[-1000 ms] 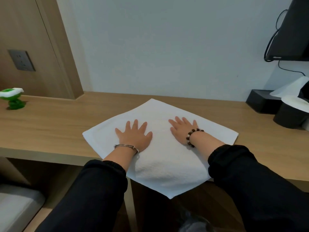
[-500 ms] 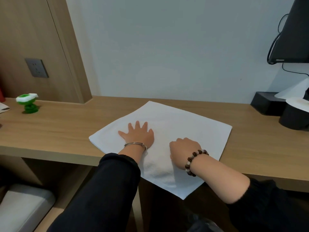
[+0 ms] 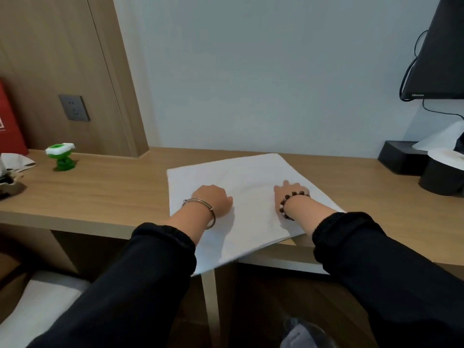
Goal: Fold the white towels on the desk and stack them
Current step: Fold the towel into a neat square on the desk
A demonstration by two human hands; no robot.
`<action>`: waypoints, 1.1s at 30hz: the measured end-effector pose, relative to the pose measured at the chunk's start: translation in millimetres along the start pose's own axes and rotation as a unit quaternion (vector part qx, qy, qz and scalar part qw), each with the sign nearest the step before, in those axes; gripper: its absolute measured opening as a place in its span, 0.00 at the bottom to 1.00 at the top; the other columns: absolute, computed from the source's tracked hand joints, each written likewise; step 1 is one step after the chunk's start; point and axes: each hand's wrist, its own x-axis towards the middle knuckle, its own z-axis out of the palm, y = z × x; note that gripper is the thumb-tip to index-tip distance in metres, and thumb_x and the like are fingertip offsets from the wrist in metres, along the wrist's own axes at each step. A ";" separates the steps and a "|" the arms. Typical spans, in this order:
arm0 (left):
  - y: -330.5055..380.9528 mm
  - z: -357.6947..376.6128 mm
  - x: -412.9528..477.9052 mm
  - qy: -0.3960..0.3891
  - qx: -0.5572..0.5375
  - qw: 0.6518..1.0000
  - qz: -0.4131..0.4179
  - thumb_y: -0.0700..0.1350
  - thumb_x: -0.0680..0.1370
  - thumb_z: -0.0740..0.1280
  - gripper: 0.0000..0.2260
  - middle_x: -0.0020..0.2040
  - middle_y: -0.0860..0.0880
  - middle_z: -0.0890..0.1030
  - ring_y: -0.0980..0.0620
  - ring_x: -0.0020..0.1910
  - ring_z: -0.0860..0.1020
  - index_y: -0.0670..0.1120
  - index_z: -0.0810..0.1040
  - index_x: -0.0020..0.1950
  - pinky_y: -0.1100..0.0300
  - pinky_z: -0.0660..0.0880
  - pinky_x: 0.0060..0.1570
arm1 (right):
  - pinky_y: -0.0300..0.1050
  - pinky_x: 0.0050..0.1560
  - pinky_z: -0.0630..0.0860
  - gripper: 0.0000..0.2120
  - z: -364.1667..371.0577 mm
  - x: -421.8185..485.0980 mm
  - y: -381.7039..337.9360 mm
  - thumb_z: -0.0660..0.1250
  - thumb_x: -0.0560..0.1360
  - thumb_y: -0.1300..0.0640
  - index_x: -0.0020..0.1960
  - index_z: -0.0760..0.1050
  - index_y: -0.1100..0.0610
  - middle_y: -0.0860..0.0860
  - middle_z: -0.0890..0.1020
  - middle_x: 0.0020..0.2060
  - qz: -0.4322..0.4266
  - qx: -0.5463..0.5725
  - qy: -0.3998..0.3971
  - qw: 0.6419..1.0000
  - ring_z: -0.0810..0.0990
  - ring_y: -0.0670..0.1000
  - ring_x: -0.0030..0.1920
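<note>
**A:** How is the left hand set?

**B:** The left hand [image 3: 213, 199] sits knuckles-up on the white towel [image 3: 251, 177] with its fingers curled under. I cannot tell whether any cloth is caught in them. A silver bangle [image 3: 204, 209] rings that wrist.

**A:** And the right hand?

**B:** The right hand [image 3: 291, 190] lies on the towel near its right edge, fingers pointing toward the wall. It is blurred, so I cannot tell whether it is grasping anything. A bead bracelet [image 3: 292, 200] is on its wrist.

**A:** Where is the towel?

**B:** It lies flat and at an angle on the wooden desk [image 3: 113, 194], and its near corner hangs over the front edge.

**A:** What is farther out?

**B:** A green toy [image 3: 61, 156] stands well to the left, below a wall socket [image 3: 74, 108]. A black box [image 3: 399, 156] sits at the far right, under a dark monitor [image 3: 442, 59].
</note>
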 end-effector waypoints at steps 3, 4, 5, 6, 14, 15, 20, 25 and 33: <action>14.1 -9.2 -9.2 -0.048 -0.034 0.998 -0.001 0.44 0.79 0.54 0.12 0.46 0.43 0.80 0.48 0.36 0.78 0.41 0.74 0.42 0.59 0.71 0.38 | 0.51 0.55 0.71 0.22 0.1 0.4 -6.1 0.54 0.79 0.59 0.72 0.58 0.58 0.59 0.68 0.67 0.016 0.030 0.095 0.995 0.67 0.60 0.66; 15.7 -13.2 -9.0 -0.067 -0.070 0.995 -0.004 0.42 0.78 0.54 0.12 0.41 0.44 0.79 0.50 0.29 0.77 0.42 0.73 0.38 0.60 0.72 0.34 | 0.50 0.51 0.70 0.19 0.2 -0.9 -10.0 0.53 0.79 0.58 0.70 0.61 0.59 0.58 0.71 0.64 0.010 0.064 0.098 0.993 0.70 0.60 0.63; 15.3 -15.9 -7.7 -0.090 -0.125 0.988 -0.007 0.40 0.77 0.54 0.12 0.38 0.44 0.80 0.51 0.25 0.76 0.41 0.73 0.37 0.61 0.73 0.32 | 0.50 0.49 0.69 0.18 0.7 -2.8 -14.0 0.53 0.80 0.56 0.68 0.62 0.60 0.59 0.73 0.63 0.008 0.100 0.076 0.992 0.72 0.60 0.62; 14.4 -18.0 -6.1 -0.108 -0.181 0.978 -0.004 0.40 0.76 0.54 0.13 0.37 0.42 0.82 0.50 0.24 0.77 0.40 0.75 0.37 0.61 0.75 0.34 | 0.50 0.49 0.69 0.20 2.5 -4.4 -16.9 0.53 0.80 0.52 0.69 0.62 0.60 0.59 0.73 0.64 0.005 0.128 0.034 0.991 0.72 0.60 0.62; -28.5 14.1 9.1 -0.030 -0.023 0.999 -0.036 0.47 0.81 0.50 0.16 0.63 0.42 0.69 0.40 0.64 0.65 0.48 0.68 0.67 0.45 0.66 0.63 | 0.64 0.68 0.61 0.38 28.7 4.8 1.7 0.55 0.75 0.33 0.76 0.50 0.53 0.57 0.53 0.75 0.017 0.148 -0.071 0.986 0.55 0.62 0.73; -27.5 14.1 11.3 -0.029 -0.011 0.999 -0.035 0.48 0.81 0.49 0.17 0.63 0.42 0.69 0.40 0.63 0.66 0.48 0.67 0.67 0.46 0.66 0.63 | 0.65 0.68 0.61 0.38 26.6 9.8 1.7 0.57 0.75 0.34 0.76 0.50 0.54 0.57 0.52 0.75 0.040 0.152 -0.058 0.986 0.55 0.62 0.73; 0.9 5.9 14.0 -0.039 0.027 0.999 -0.004 0.46 0.81 0.54 0.15 0.61 0.43 0.77 0.44 0.59 0.74 0.43 0.74 0.62 0.55 0.69 0.54 | 0.69 0.70 0.49 0.38 7.9 26.9 1.0 0.59 0.78 0.45 0.78 0.39 0.54 0.57 0.41 0.77 0.073 0.019 0.004 0.997 0.43 0.61 0.76; 3.8 10.4 14.8 0.071 -0.071 0.994 -0.033 0.42 0.79 0.55 0.09 0.55 0.44 0.78 0.45 0.49 0.73 0.45 0.75 0.50 0.57 0.69 0.45 | 0.62 0.72 0.51 0.27 -0.8 40.1 -6.7 0.53 0.80 0.57 0.77 0.49 0.54 0.53 0.50 0.76 -0.060 0.107 0.040 0.992 0.51 0.56 0.75; -29.1 59.9 26.5 0.007 -0.053 0.998 -0.028 0.62 0.79 0.43 0.25 0.78 0.54 0.45 0.46 0.77 0.44 0.60 0.46 0.76 0.39 0.43 0.71 | 0.59 0.73 0.41 0.28 49.5 47.9 -20.7 0.42 0.80 0.38 0.77 0.44 0.43 0.46 0.44 0.77 -0.169 0.134 0.025 0.976 0.43 0.50 0.77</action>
